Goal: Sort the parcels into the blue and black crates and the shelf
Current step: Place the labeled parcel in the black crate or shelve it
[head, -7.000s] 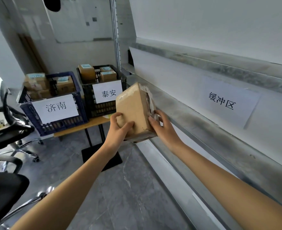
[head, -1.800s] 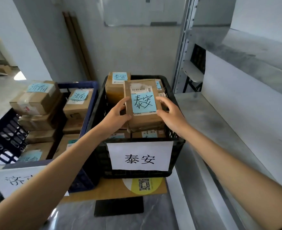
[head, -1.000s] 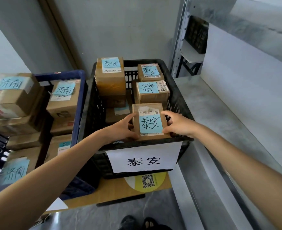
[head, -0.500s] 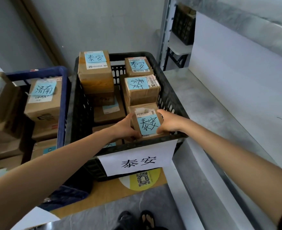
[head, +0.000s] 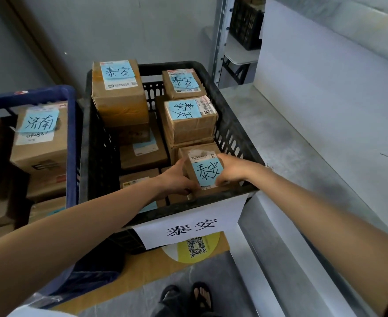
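**Parcel held in the black crate's near right corner**

The shelf [head: 291, 143] runs along the right, its front edge just beside the black crate [head: 165, 66]. That crate stands on a worktop [head: 142, 266] with the blue crate [head: 72, 138] against its left wall. Stacked boxes fill its back and right side up to the rim. Its near left part holds lower boxes, which leaves room there.

The parcel [head: 208, 173] sits in the near right corner, close to the front rim. Its labelled face is up and its long axis runs front to back. The left hand [head: 177, 179] grips its left side and the right hand [head: 230, 171] its right, fingers curled round it.
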